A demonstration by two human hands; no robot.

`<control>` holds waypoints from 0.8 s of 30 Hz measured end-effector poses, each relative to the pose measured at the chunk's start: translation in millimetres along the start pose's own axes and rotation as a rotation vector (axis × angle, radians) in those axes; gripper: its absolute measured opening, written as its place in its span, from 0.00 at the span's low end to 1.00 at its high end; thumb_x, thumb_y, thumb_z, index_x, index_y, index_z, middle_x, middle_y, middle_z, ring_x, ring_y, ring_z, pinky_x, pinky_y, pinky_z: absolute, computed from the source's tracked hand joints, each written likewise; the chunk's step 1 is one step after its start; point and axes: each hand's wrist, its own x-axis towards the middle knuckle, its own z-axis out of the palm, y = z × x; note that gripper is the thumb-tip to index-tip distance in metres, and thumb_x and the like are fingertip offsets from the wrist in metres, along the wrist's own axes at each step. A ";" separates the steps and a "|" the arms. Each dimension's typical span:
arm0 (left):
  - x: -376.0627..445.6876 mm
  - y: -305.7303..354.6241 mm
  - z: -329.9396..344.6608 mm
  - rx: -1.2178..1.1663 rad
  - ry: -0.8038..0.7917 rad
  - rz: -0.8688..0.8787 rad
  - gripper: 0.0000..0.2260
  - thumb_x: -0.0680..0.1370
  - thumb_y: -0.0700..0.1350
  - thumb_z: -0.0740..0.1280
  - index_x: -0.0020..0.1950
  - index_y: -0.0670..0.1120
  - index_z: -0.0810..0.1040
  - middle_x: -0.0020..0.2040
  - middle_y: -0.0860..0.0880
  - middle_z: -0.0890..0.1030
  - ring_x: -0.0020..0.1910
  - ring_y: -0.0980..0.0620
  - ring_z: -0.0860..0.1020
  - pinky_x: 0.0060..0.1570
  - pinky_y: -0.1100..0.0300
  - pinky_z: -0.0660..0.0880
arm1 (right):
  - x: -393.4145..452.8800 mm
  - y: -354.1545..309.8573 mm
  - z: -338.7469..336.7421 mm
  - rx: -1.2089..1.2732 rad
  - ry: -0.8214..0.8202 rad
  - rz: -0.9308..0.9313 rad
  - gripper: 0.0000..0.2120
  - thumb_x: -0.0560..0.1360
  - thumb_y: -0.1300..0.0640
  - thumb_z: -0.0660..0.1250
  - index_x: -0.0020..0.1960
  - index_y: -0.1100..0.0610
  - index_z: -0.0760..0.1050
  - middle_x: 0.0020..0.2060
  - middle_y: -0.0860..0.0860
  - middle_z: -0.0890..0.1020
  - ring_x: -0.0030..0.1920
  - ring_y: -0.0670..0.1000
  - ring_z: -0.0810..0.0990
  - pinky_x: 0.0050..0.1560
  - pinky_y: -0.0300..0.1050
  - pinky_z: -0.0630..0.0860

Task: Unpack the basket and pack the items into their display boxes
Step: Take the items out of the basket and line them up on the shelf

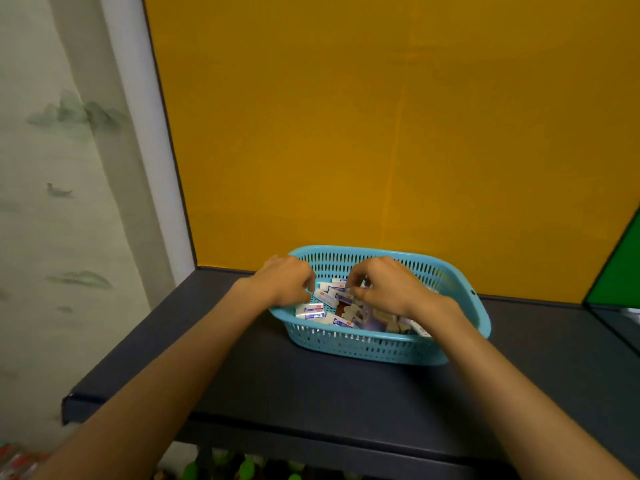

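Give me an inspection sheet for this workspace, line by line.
Surface: dark table, bare around the basket.
Job's things: turquoise perforated basket holding small white-and-blue boxes; no display boxes seen.
Clutter: nothing seen.
Hands: left hand and right hand both reach into the basket, fingers curled among the boxes; exact grips unclear.
Cables: nothing seen.
Surroundings: orange panel behind, green panel at right, painted wall at left.
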 end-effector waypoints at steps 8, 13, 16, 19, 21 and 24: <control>29.7 -4.9 12.9 0.098 -0.094 0.101 0.07 0.74 0.53 0.72 0.50 0.53 0.83 0.49 0.56 0.80 0.56 0.53 0.75 0.74 0.46 0.54 | 15.0 -11.1 15.9 -0.077 -0.130 0.040 0.05 0.75 0.55 0.69 0.48 0.52 0.84 0.46 0.48 0.85 0.46 0.49 0.81 0.51 0.51 0.80; 37.9 -6.9 24.7 0.122 -0.123 0.164 0.06 0.73 0.51 0.73 0.48 0.52 0.82 0.48 0.57 0.82 0.54 0.54 0.76 0.72 0.46 0.58 | 20.5 -14.7 24.0 -0.144 -0.160 0.048 0.04 0.73 0.56 0.72 0.46 0.52 0.84 0.44 0.48 0.86 0.46 0.50 0.81 0.50 0.52 0.80; 40.0 -10.1 28.4 0.135 -0.115 0.183 0.07 0.73 0.52 0.73 0.48 0.52 0.81 0.48 0.55 0.82 0.53 0.53 0.76 0.71 0.47 0.60 | 24.2 -14.4 26.6 -0.174 -0.168 0.055 0.04 0.72 0.54 0.74 0.46 0.52 0.85 0.44 0.48 0.85 0.47 0.50 0.80 0.50 0.53 0.80; 36.3 -13.3 24.1 0.025 -0.068 0.187 0.10 0.74 0.54 0.73 0.51 0.51 0.80 0.49 0.54 0.81 0.51 0.53 0.77 0.64 0.52 0.67 | 26.8 -13.7 28.8 -0.199 -0.194 0.061 0.07 0.70 0.51 0.76 0.47 0.51 0.85 0.44 0.48 0.85 0.51 0.51 0.77 0.50 0.53 0.79; 31.4 -17.5 17.6 -0.205 -0.038 0.149 0.11 0.75 0.53 0.74 0.53 0.51 0.79 0.50 0.54 0.82 0.52 0.53 0.78 0.57 0.53 0.75 | 28.5 -13.4 31.9 -0.204 -0.217 0.064 0.09 0.70 0.48 0.76 0.48 0.51 0.86 0.45 0.47 0.84 0.53 0.50 0.74 0.51 0.52 0.77; 17.5 -27.8 8.1 -0.582 0.088 0.102 0.09 0.75 0.49 0.75 0.51 0.50 0.79 0.46 0.55 0.81 0.46 0.55 0.80 0.52 0.49 0.79 | 32.1 -14.5 38.1 -0.244 -0.273 0.052 0.12 0.70 0.45 0.75 0.50 0.50 0.86 0.46 0.46 0.84 0.52 0.49 0.67 0.53 0.52 0.74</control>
